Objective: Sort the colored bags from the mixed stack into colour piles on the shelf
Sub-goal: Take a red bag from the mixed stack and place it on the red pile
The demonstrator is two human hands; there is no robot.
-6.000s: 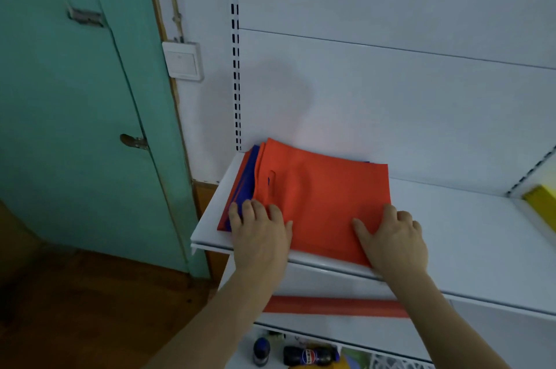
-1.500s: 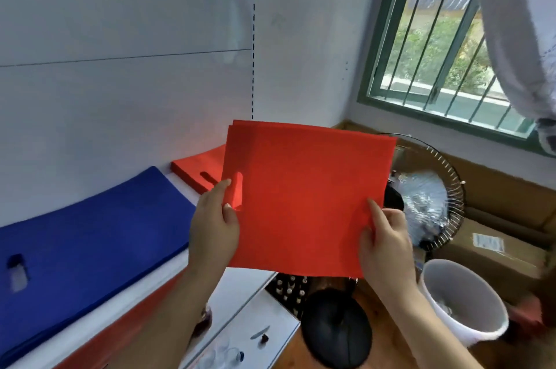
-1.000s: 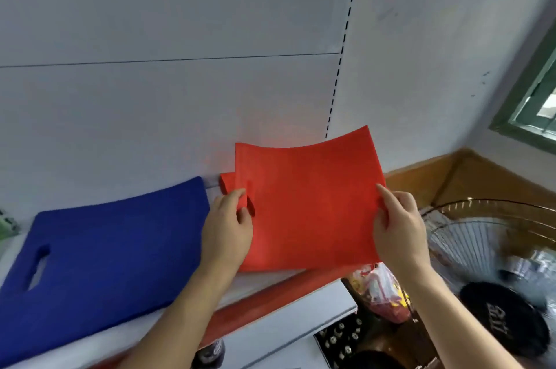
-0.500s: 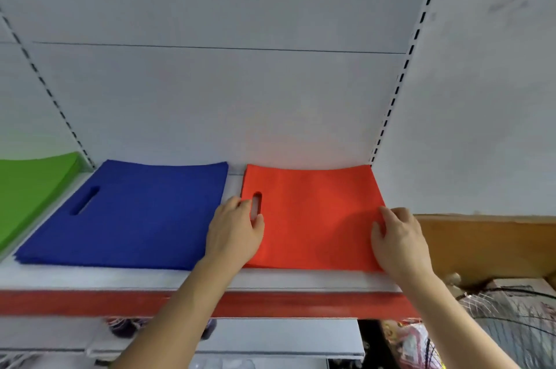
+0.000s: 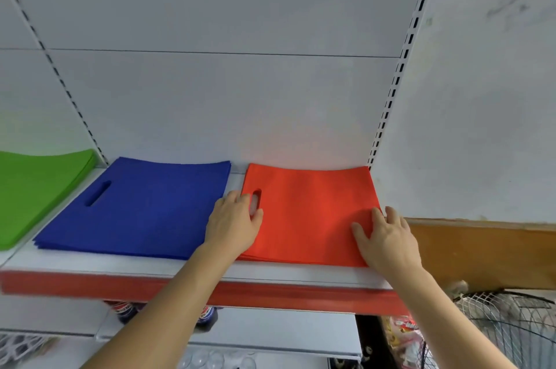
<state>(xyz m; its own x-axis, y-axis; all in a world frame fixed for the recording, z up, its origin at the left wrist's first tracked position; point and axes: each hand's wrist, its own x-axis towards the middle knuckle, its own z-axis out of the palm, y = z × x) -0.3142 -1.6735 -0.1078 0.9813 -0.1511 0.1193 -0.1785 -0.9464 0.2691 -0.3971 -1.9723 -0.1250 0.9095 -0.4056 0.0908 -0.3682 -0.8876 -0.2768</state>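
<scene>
A white shelf [image 5: 180, 266] with a red front strip [image 5: 270, 293] carries three flat piles of cloth bags, side by side against the white back panel [image 5: 225, 97]. The red pile [image 5: 310, 212] lies at the right end of the shelf, roughly at 1 o'clock from the middle of the view, its far right corner touching the slotted upright [image 5: 394, 91]. Its cut-out handle slot sits near the pile's left edge. Just beside it, with a narrow strip of bare shelf between them, lies the blue pile [image 5: 135, 206] at about 10 o'clock, its own handle slot toward the left. The green pile [image 5: 33, 188] lies at 9 o'clock, cut off by the picture's edge.

The left hand [image 5: 233, 222] rests flat on the left edge of the red pile, fingers spread wide and open, with the thumb lying at the handle slot; it grips nothing. The right hand [image 5: 388, 240] lies palm down on the near right corner of the same pile, fingers loosely spread and pressing on the top bag, also holding nothing.

Below the shelf, at 6 o'clock, bottles [image 5: 207, 316] stand on a lower shelf, partly hidden. At 4 o'clock a wire fan guard [image 5: 511, 323] shows beside a brown wooden board [image 5: 481, 251].
</scene>
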